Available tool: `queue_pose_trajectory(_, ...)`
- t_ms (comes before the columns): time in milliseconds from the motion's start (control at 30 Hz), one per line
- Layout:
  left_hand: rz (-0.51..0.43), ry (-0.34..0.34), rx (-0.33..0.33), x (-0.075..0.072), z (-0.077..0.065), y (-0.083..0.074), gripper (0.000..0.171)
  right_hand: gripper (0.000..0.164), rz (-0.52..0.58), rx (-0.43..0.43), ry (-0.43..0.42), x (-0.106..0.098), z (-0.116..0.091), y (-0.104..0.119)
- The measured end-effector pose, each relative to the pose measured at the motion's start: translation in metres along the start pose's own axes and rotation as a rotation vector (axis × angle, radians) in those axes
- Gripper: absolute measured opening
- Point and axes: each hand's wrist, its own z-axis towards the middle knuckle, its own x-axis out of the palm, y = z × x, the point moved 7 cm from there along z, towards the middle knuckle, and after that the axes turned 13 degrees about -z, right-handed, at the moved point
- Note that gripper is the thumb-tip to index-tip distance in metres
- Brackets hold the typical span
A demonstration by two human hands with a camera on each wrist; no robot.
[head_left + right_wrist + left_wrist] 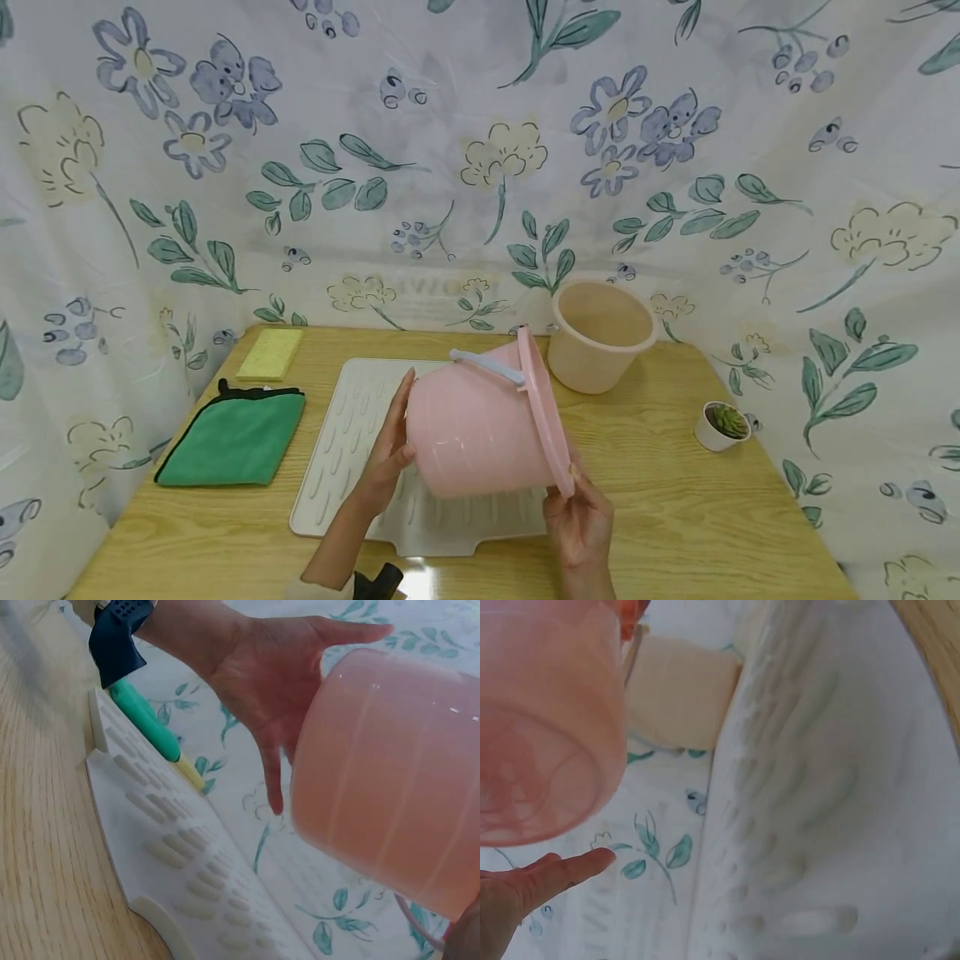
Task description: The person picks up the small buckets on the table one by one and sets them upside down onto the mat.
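A pink bucket [480, 425] is tipped on its side in the air, its rim toward the right and its base toward the left. My left hand [390, 458] supports the base end; the right wrist view shows that hand [274, 682] with fingers spread and fairly straight against the bucket. With my right hand [581, 521] I grip the rim at its lower right, thumb and fingers on the edge. The grey-blue handle [487, 365] lies along the bucket's upper side. Below it is a white ridged drying mat [337, 475]. The bucket's inside is hidden.
A beige bucket [600, 367] stands upright at the back right. Farther right sits a small potted succulent [723, 425]. To the left lie a folded green cloth [232, 437] and a yellow sponge [272, 354]. A floral curtain [442, 242] surrounds the wooden table [675, 517].
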Motion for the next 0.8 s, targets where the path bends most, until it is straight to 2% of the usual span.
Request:
queue_pose_trajectory(133, -0.033, 0.026, 0.024, 0.006, 0.001, 0.003, 0.089, 0.047, 0.018, 0.0, -0.028, -0.002, -0.001, -0.004)
queue_pose_trajectory(400, 0.022, 0.038, 0.091, 0.011, 0.001, 0.002, 0.102, 0.032, 0.089, 0.042, -0.015, 0.001, -0.001, -0.017)
queue_pose_trajectory(800, -0.028, 0.089, 0.169, 0.014, -0.006, -0.012, 0.119, 0.033, 0.147, 0.057, -0.001, 0.011, 0.002, -0.029)
